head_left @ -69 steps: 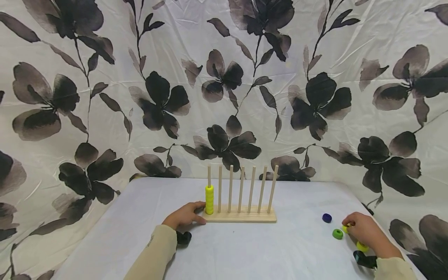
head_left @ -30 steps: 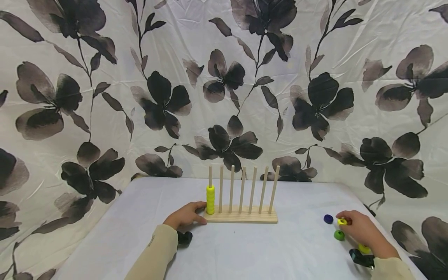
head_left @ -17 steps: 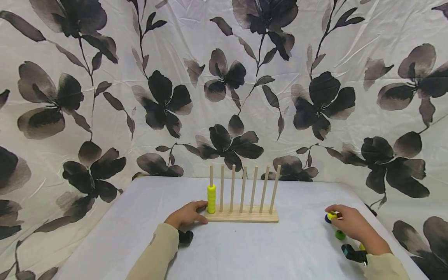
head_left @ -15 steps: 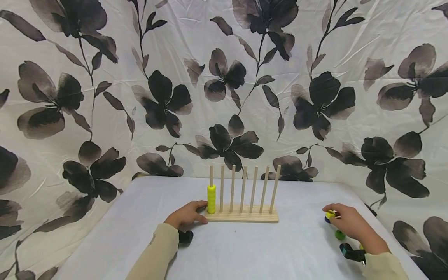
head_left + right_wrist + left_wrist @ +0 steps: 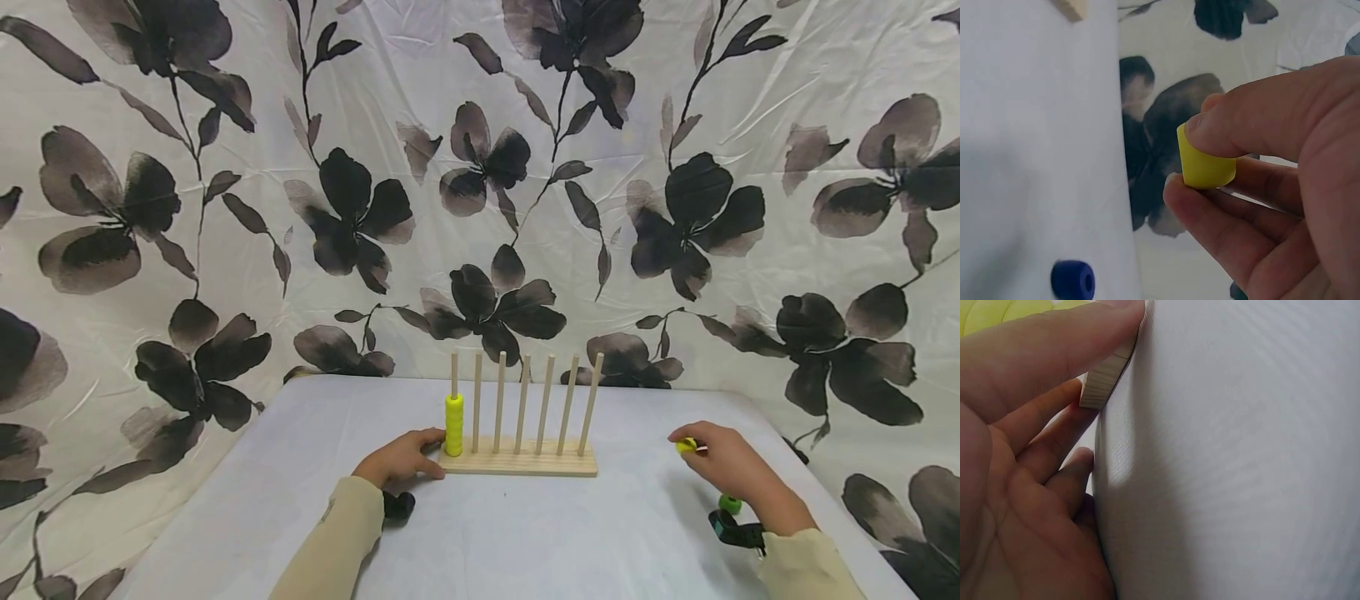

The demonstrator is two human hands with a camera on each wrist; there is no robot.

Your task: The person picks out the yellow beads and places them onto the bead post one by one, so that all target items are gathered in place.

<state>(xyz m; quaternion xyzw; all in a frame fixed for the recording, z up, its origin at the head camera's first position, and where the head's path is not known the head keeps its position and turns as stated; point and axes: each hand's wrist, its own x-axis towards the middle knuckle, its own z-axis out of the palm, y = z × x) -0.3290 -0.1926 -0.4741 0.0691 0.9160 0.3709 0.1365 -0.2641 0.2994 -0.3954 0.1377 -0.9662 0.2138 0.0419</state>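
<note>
A wooden peg stand [image 5: 525,469] with several upright dowels stands on the white-covered table. Yellow beads [image 5: 453,425] are stacked on its leftmost dowel; the other dowels are bare. My left hand [image 5: 401,458] grips the stand's left end, with the thumb in front and fingers behind, as the left wrist view shows at the wooden base [image 5: 1102,381]. To the right of the stand, my right hand [image 5: 723,462] pinches a yellow bead [image 5: 1207,167] between thumb and fingertips, raised over the table.
On the right lie a green bead [image 5: 730,504], partly behind the right wrist, and a blue bead [image 5: 1072,280], which the right hand hides in the head view. A floral cloth [image 5: 480,167] hangs behind the table. Both wrists carry black cameras [image 5: 735,530].
My right hand has picked up a yellow bead from the right side and carried it left and up, past the blue bead. The left hand keeps its grip on the peg stand.
</note>
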